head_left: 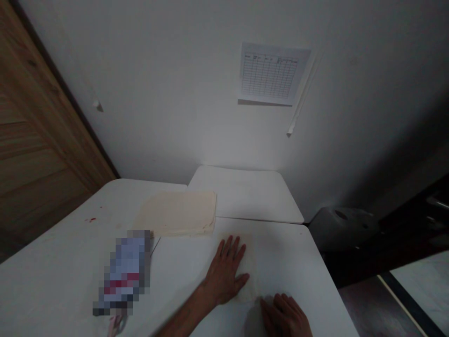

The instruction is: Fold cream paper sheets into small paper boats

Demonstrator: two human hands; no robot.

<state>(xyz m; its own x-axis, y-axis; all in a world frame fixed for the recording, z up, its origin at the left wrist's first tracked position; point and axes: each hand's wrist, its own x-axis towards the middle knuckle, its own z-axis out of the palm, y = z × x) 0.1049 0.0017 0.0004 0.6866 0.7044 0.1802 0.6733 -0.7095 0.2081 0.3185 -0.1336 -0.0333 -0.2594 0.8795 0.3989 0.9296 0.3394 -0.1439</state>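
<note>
The person's left hand [228, 274] lies palm down with its fingers spread wide, pressed flat on a thin, pale, see-through sheet [250, 262] that rests on the smooth white counter [291, 262]. The sheet lies near the counter's right part, its right side showing beyond the fingers and thumb while the palm covers much of the rest. The right hand [286, 316] is low, just beside the sheet's near right corner, with its fingers bent and its index fingertip close to that corner; whether it pinches the edge cannot be told. Farther away and to the left of the hands, a flat stack of cream-coloured, roughly rectangular sheets [178, 210] lies on the counter, its layers showing along the near edge. In front of that stack, on the left, lies a blue-grey item with a dark pink band [126, 262], too pixelated to identify, with a pale pink strip [114, 325] at its near end. Small red marks [92, 219] dot the counter's far left area. Beyond the counter's far edge adjoins a white panel with rounded corners [245, 192], and above it a white paper printed with a grid [268, 75] hangs on the pale wall [168, 93]. A brown wood-grain door [38, 121] stands at the left, and a grey rounded container [336, 229] sits at the right.
</note>
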